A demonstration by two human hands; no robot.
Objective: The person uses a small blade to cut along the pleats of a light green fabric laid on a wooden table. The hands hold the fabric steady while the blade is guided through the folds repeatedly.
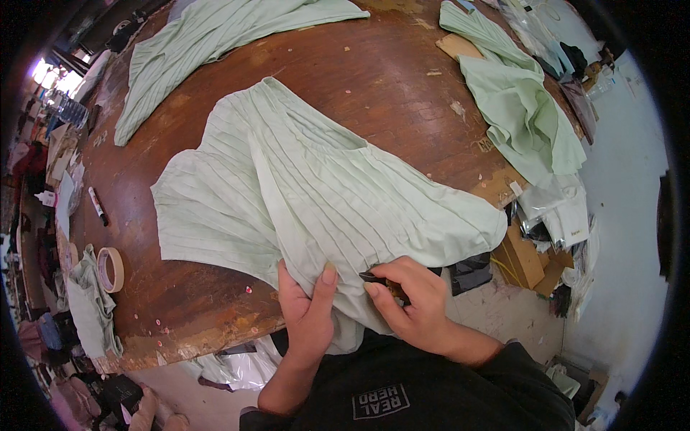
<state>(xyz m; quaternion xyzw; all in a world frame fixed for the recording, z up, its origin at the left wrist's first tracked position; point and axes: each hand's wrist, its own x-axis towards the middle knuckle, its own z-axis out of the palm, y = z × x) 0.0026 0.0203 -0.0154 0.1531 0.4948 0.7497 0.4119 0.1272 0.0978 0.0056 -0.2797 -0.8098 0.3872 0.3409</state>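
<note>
A pale green pleated garment (323,194) lies spread over the near part of the wooden table, its lower end hanging past the edge against my body. My left hand (307,305) pinches the hanging fabric, thumb on top and fingers partly hidden by the cloth. In my right hand (413,298) is a small dark pair of thread snips (368,276); the pointed end sticks out past thumb and forefinger, close to the fabric. My palm and fingers cover most of the tool.
More pale green cloth lies at the table's far left (215,36) and far right (517,108). A tape roll (110,270), a marker (98,206) and a folded light garment (92,305) sit at the left. Plastic bags (557,208) and cardboard (523,255) stand beyond the right edge.
</note>
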